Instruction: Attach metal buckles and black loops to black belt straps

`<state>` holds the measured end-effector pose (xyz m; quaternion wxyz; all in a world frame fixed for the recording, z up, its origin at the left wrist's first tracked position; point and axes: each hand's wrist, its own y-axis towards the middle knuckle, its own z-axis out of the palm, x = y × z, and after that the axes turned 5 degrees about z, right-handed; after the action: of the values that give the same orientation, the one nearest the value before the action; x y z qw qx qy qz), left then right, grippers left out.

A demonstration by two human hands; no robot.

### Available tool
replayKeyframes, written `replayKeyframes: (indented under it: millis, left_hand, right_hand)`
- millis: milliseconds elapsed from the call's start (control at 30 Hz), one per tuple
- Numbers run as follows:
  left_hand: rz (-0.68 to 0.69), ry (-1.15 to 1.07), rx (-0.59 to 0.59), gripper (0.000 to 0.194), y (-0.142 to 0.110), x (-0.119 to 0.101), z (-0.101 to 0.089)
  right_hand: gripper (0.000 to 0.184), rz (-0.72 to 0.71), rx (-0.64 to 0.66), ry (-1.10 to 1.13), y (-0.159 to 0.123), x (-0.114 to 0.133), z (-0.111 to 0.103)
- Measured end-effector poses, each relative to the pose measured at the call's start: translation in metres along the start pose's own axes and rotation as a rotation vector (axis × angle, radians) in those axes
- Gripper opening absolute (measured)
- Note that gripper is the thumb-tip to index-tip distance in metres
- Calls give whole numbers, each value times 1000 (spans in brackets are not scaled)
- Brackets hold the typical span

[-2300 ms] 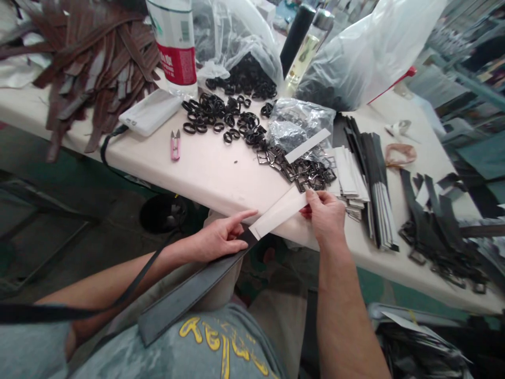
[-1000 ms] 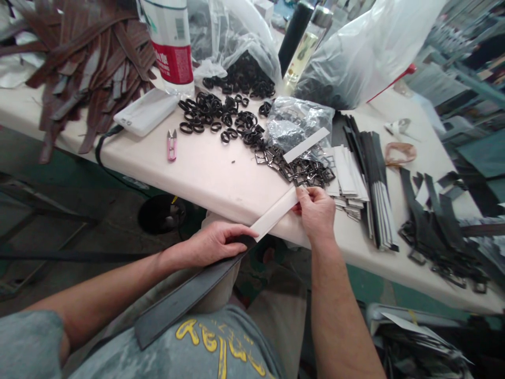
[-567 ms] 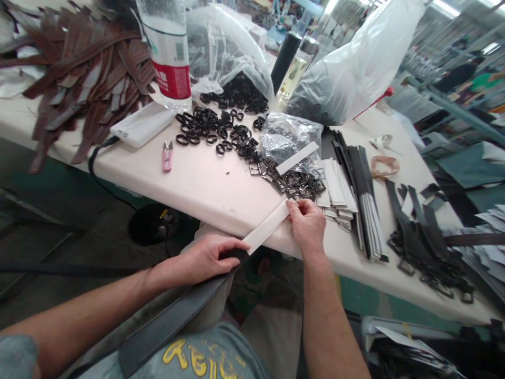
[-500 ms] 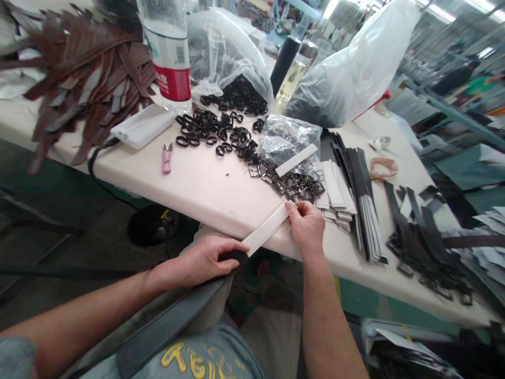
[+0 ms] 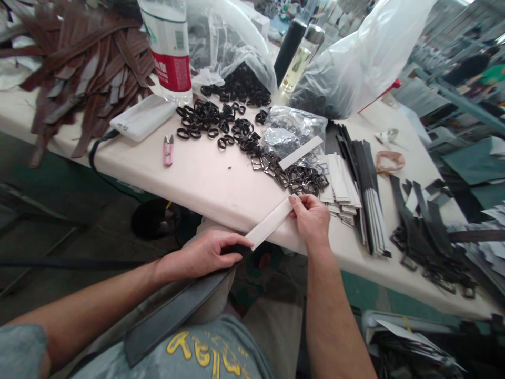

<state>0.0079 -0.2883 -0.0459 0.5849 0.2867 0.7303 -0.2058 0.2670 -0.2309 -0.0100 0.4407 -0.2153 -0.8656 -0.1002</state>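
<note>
A black belt strap (image 5: 179, 302) slants up from my lap, and a pale white strip (image 5: 270, 223) continues its line over the table's front edge. My left hand (image 5: 213, 251) is closed around the strap where the black meets the white, thumb below and fingers on top. At the far end, my right hand (image 5: 314, 220) pinches the tip of the white strip between thumb and fingers. Whether strip and strap are joined is hidden under my left fingers. Just beyond my right hand lies a heap of dark metal buckles (image 5: 302, 179), with a loose white strip (image 5: 301, 152) on top.
Black belt loops (image 5: 213, 118) are scattered mid-table near pink thread snips (image 5: 168, 151). A water bottle (image 5: 171, 71) stands behind a white power bank-like block (image 5: 142, 118). Brown straps (image 5: 87, 79) pile up left; white strips (image 5: 341, 181) and black straps (image 5: 366, 195) lie right.
The view has shifted slightly. Both hands keep their hold on the strap and the white strip, with little visible movement.
</note>
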Motion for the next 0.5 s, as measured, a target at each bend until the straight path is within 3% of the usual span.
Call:
replayKeyframes:
  millis: [500]
  left_hand:
    - [-8, 41, 5, 38, 1, -1, 0]
  right_hand:
    - [28, -8, -17, 24, -2, 2, 2]
